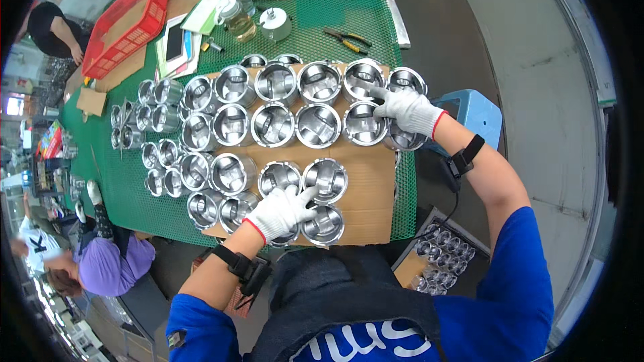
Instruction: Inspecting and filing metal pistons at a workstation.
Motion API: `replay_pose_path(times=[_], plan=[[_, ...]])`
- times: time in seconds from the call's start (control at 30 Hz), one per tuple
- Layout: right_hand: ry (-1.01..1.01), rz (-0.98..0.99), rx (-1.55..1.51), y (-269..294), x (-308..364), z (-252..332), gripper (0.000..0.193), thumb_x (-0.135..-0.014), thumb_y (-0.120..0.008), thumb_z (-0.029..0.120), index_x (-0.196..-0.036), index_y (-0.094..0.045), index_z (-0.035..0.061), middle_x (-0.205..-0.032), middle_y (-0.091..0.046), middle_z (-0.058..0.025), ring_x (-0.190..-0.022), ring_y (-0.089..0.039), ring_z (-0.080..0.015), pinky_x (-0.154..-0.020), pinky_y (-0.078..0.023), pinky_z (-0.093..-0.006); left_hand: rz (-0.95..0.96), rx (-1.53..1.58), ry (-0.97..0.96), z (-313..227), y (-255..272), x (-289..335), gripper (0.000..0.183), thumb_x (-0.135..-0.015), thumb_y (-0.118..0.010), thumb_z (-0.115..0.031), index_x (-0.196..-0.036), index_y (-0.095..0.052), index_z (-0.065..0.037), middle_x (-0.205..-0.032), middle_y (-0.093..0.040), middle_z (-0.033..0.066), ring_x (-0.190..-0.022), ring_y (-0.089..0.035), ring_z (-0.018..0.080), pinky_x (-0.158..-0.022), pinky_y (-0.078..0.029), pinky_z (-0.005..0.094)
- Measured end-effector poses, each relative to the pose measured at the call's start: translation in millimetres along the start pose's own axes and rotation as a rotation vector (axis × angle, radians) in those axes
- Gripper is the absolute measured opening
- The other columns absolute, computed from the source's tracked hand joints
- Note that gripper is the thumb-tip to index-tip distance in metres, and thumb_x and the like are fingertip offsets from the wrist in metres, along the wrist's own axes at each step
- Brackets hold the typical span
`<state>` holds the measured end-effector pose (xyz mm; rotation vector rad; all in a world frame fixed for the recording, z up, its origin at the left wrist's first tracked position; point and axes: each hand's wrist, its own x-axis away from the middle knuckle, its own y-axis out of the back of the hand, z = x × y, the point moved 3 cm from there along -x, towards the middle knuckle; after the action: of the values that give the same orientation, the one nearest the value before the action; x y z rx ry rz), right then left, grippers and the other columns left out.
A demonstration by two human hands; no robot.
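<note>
Rows of shiny metal pistons (273, 124), hollow side up, stand on a brown cardboard sheet (365, 191). White knit gloves with red cuffs cover both my hands. My left hand (282, 213) lies over the front group, fingers spread, its fingertips at the rims of a front-row piston (323, 226) and the piston (326, 181) behind it. At the right end of the back rows, my right hand (409, 110) rests across a piston (406, 80) and the one in front of it, fingers stretched leftward. The undersides of both hands are hidden.
Smaller-looking pistons (165, 118) stand at left on the green mat (124, 191). Behind are pliers (347, 40), a glass jar (236, 21) and a red crate (131, 23). A blue stool (479, 117) and a piston-filled box (439, 255) stand right. Other people are at left.
</note>
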<state>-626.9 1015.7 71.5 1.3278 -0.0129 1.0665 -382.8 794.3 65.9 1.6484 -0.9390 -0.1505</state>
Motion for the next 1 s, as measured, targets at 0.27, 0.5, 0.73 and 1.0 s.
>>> replay_pose_path(times=[0.27, 0.5, 0.73, 1.0], plan=[[0.444, -0.321, 0.183, -34.9, 29.3, -11.1, 0.065, -0.075, -0.065, 0.008, -0.128, -0.049, 0.0419, -0.152, -0.032, -0.0076, -0.085, -0.067, -0.033, -0.07, -0.058, -0.0389, 0.003, -0.021, -0.003, 5.1, 5.5, -6.1, 0.028, -0.073, -0.066, -0.02, -0.1, -0.068, -0.025, -0.129, -0.05, 0.0105, -0.086, -0.061, 0.0291, -0.066, -0.054, 0.0381], [0.509, -0.342, 0.157, -89.7, 95.6, 30.0, 0.039, -0.071, -0.072, 0.022, -0.109, -0.065, 0.0183, -0.149, -0.036, -0.0073, -0.104, -0.063, -0.0307, -0.085, -0.054, -0.0446, 0.073, -0.046, -0.043, -0.8, 14.1, -7.6, 0.035, -0.069, -0.07, -0.019, -0.104, -0.065, -0.023, -0.129, -0.048, 0.0115, -0.092, -0.06, 0.0301, -0.071, -0.055, 0.0375], [0.374, -0.355, -0.021, -143.3, 113.1, 90.3, 0.019, -0.069, -0.068, 0.019, -0.088, -0.067, 0.0148, -0.141, -0.046, -0.0092, -0.101, -0.063, -0.0316, -0.078, -0.055, -0.044, 0.15, -0.098, -0.028, -10.5, 10.8, -4.8, 0.039, -0.076, -0.066, -0.016, -0.114, -0.065, -0.026, -0.141, -0.044, 0.0149, -0.107, -0.06, 0.0335, -0.087, -0.052, 0.0418], [-0.203, -0.639, -0.025, -174.8, 202.8, 161.7, 0.013, -0.081, -0.057, 0.02, -0.092, -0.063, 0.0167, -0.086, -0.061, -0.0073, -0.081, -0.065, -0.0276, -0.065, -0.051, -0.0441, -0.558, 0.252, -0.004, -27.6, 118.6, 126.7, 0.033, -0.079, -0.071, -0.013, -0.108, -0.063, 0.0, -0.109, -0.06, 0.0194, -0.095, -0.061, 0.0323, -0.074, -0.052, 0.0399]])
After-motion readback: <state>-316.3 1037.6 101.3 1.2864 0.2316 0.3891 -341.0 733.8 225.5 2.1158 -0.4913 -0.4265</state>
